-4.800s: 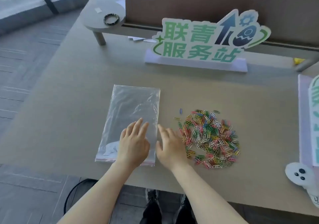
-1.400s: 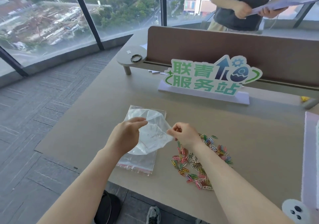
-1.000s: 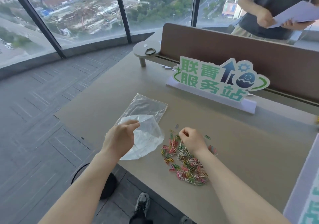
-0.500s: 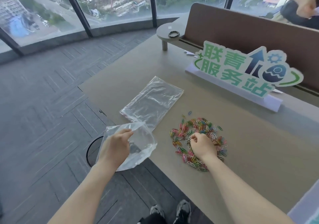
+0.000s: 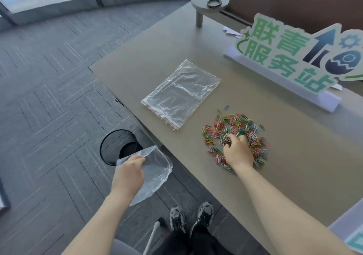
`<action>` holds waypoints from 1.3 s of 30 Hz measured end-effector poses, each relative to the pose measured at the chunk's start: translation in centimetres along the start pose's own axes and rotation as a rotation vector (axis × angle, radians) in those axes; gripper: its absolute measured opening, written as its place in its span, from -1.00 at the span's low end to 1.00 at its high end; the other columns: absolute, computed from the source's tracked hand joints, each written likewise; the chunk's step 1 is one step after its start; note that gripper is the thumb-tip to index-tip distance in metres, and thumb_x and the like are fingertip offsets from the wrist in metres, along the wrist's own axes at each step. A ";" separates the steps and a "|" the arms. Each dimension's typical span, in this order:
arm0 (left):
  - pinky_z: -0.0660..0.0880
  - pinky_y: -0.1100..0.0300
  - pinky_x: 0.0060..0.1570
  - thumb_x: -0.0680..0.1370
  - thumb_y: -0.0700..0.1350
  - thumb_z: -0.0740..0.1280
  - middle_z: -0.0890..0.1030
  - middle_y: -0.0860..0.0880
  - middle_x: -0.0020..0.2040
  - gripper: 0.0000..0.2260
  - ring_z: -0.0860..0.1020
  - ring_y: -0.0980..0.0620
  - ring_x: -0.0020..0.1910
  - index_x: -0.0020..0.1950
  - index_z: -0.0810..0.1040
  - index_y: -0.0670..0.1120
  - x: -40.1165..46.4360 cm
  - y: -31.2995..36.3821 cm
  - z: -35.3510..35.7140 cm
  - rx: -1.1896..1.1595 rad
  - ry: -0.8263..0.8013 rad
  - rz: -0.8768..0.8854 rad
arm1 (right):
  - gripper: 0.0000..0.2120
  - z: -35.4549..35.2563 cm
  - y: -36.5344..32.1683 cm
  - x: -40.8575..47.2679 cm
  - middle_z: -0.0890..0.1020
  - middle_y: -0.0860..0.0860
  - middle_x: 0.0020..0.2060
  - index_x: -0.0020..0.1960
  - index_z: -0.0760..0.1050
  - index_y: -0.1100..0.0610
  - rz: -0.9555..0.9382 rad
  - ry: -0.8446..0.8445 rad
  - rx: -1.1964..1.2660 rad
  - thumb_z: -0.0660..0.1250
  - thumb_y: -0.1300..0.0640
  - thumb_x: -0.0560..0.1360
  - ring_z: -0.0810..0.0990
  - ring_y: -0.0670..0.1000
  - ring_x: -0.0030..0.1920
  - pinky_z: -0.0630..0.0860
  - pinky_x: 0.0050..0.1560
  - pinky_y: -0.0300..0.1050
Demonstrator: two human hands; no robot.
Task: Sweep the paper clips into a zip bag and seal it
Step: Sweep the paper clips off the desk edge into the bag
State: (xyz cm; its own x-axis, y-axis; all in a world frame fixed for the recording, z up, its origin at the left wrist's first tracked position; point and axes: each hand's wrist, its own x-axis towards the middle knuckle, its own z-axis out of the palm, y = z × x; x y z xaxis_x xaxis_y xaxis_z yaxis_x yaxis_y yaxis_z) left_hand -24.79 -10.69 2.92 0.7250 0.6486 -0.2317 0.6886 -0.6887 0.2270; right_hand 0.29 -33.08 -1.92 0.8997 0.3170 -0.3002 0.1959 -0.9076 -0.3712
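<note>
The paper clips [image 5: 235, 134] lie in a loose, many-coloured heap on the table [image 5: 294, 156], to the right of centre and a little in from the near edge. The right hand [image 5: 237, 152] rests palm-down on the near part of the heap, its fingers [image 5: 230, 139] curled down into the clips, so that clips lie under the fingertips and spread out to the left, right and far side of them; whether any clips are actually gripped inside the curl cannot be told. One blue clip [image 5: 226, 107] lies by itself just beyond the far edge of the heap.

The zip bag [image 5: 155, 172] is off the table, held out over the floor to the left of the near table edge. The left hand [image 5: 128, 174] pinches its upper edge between thumb and fingers, and the clear film hangs rumpled to the right of the hand and below it, well apart from the clips.

A flat stack of bags [image 5: 180, 93] lies on the table to the left of the heap and farther away. A green-lettered sign [image 5: 294, 58] stands at the far right. A black bin [image 5: 118, 146] sits on the floor under the near table corner.
</note>
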 end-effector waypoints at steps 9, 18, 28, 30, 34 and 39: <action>0.49 0.22 0.01 0.51 -0.44 0.14 0.47 0.01 0.41 -0.53 0.56 -0.02 0.20 0.37 0.49 -0.15 -1.3 0.0 5.9 -0.099 -0.175 -0.050 | -0.63 1.1 -0.6 0.0 0.39 0.12 0.25 0.34 0.37 0.03 -0.038 0.024 -0.006 0.14 0.09 0.53 0.54 0.09 -0.11 0.41 -0.26 -0.13; 0.40 0.21 0.16 0.54 -0.41 0.10 0.38 0.00 0.49 -0.51 0.49 -0.05 0.33 0.44 0.41 -0.15 -1.6 3.0 8.5 -0.161 -0.234 -0.046 | -0.64 1.6 -2.0 -0.4 0.39 0.10 0.23 0.33 0.38 0.05 -0.094 0.013 0.049 0.15 0.11 0.54 0.53 0.12 0.01 0.53 -0.10 0.00; 0.39 0.13 0.22 0.54 -0.40 0.12 0.35 -0.04 0.51 -0.49 0.43 -0.10 0.39 0.49 0.34 -0.17 -1.6 5.2 9.0 -0.248 -0.253 -0.058 | -0.64 2.6 -3.2 -1.2 0.43 0.13 0.20 0.32 0.41 0.09 -0.151 0.005 0.038 0.16 0.15 0.53 0.53 0.15 -0.01 0.47 -0.12 -0.05; 0.38 0.13 0.23 0.55 -0.40 0.13 0.35 -0.05 0.51 -0.49 0.41 -0.09 0.40 0.50 0.32 -0.16 -1.8 5.5 9.1 -0.270 -0.255 -0.055 | -0.65 2.8 -3.5 -1.6 0.44 0.12 0.19 0.32 0.42 0.09 -0.165 0.012 0.031 0.16 0.16 0.54 0.52 0.14 0.00 0.40 -0.16 -0.09; 0.34 0.10 0.30 0.57 -0.37 0.15 0.32 -0.06 0.52 -0.50 0.35 -0.08 0.45 0.52 0.29 -0.16 -2.2 6.0 9.4 -0.330 -0.271 -0.067 | -0.66 2.7 -3.9 -2.3 0.45 0.13 0.18 0.30 0.43 0.12 -0.238 -0.011 0.093 0.14 0.22 0.55 0.52 0.13 0.01 0.41 -0.12 -0.09; 0.31 0.15 0.33 0.59 -0.34 0.16 0.31 -0.07 0.53 -0.51 0.32 -0.05 0.47 0.52 0.28 -0.16 -2.8 6.6 9.6 -0.406 -0.255 -0.070 | -0.65 1.8 -2.3 -3.3 0.48 0.12 0.17 0.26 0.47 0.16 -0.163 0.101 0.153 0.12 0.28 0.52 0.53 0.13 0.03 0.50 -0.09 -0.03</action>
State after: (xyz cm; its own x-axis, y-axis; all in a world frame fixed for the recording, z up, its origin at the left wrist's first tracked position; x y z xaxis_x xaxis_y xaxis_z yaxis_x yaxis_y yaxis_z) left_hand -22.44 -20.16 -3.98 0.6856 0.5538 -0.4725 0.7216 -0.4310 0.5418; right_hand -3.79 -31.56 -1.65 0.8971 0.4195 -0.1385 0.2873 -0.7921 -0.5385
